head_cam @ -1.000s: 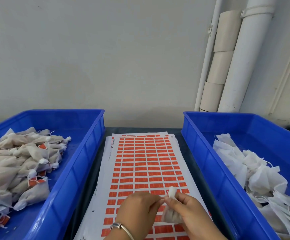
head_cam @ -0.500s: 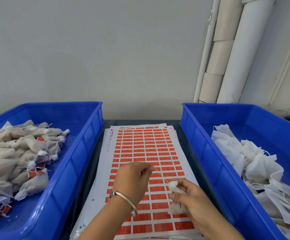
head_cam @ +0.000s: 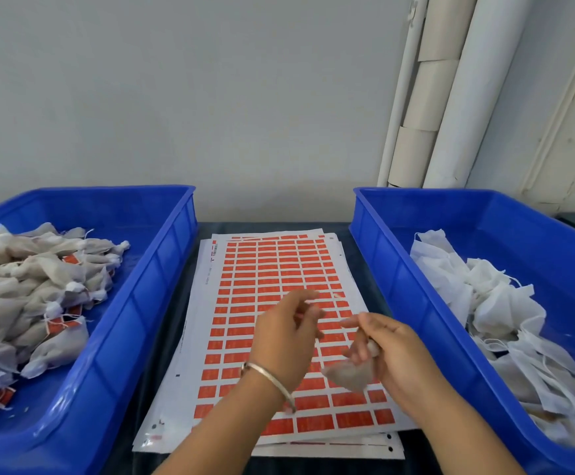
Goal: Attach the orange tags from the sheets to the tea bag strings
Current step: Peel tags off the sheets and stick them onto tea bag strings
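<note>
Right hand (head_cam: 390,351) gripping one tea bag (head_cam: 349,373), left hand (head_cam: 288,334) loosely curled, between two blue bins (head_cam: 162,293).

both hands hover over the stack of tag sheets (head_cam: 272,269) at centre frame. right hand (head_cam: 396,354) grips a tea bag (head_cam: 349,373), which hangs over the orange tags. left hand (head_cam: 288,332), bangle (head_cam: 269,375) at the wrist, is blurred, fingers loosely curled. left of frame, a blue bin (head_cam: 149,296) holds tagged bags; right of frame, another blue bin (head_cam: 392,279) holds white bags.
</note>
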